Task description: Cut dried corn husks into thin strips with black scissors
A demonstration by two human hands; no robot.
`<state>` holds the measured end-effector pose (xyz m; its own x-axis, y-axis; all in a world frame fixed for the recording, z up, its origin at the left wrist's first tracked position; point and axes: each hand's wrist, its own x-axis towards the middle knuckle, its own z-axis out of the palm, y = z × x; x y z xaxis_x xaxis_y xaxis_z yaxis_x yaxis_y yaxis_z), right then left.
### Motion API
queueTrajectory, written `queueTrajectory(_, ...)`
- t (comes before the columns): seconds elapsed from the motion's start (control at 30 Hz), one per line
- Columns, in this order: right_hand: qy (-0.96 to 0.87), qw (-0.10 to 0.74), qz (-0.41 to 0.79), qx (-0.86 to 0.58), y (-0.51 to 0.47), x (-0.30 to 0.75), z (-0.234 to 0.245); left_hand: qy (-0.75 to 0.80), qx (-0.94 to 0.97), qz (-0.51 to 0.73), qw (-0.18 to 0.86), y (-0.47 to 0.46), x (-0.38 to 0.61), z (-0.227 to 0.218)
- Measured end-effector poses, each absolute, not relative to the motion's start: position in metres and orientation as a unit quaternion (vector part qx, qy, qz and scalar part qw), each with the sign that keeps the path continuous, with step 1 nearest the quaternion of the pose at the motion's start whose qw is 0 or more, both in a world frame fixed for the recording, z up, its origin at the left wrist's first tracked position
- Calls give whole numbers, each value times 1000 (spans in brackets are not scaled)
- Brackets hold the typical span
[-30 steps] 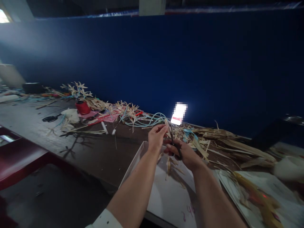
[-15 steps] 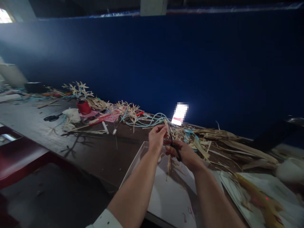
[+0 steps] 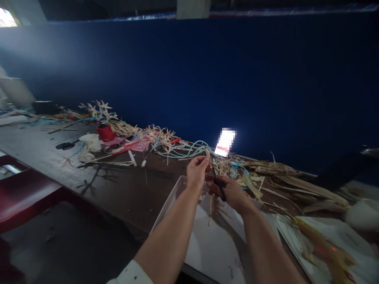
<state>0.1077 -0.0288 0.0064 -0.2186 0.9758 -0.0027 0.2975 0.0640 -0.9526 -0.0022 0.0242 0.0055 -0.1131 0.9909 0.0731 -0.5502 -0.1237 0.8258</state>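
My left hand (image 3: 196, 171) is raised over a white cardboard tray (image 3: 207, 240) and pinches the top of a thin pale straw strip (image 3: 211, 205) that hangs down toward the tray. Close beside it on the right, my right hand (image 3: 229, 191) grips dark scissors (image 3: 217, 181) whose blades point up at the strip near my left fingertips. Small straw offcuts (image 3: 220, 209) lie in the tray below both hands.
The long dark table (image 3: 118, 189) carries dried husks (image 3: 290, 177), blue cords (image 3: 180, 150), straw flowers (image 3: 99, 110), a red cup (image 3: 105, 133), a white cup (image 3: 90, 142), another pair of scissors (image 3: 65, 145) and a bright card (image 3: 225, 142). A white sheet (image 3: 328, 244) lies at right, a red bench (image 3: 26, 193) at left.
Both hands stay in almost the same place over the tray. The view has shifted slightly. The hold on the strip and the scissors is unchanged.
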Motion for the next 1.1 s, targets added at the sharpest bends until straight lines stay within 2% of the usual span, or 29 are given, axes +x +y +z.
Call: queueTrajectory(1.1,-612,373,450,-534,-27,109,1,398,391,667,495,23,-6,6)
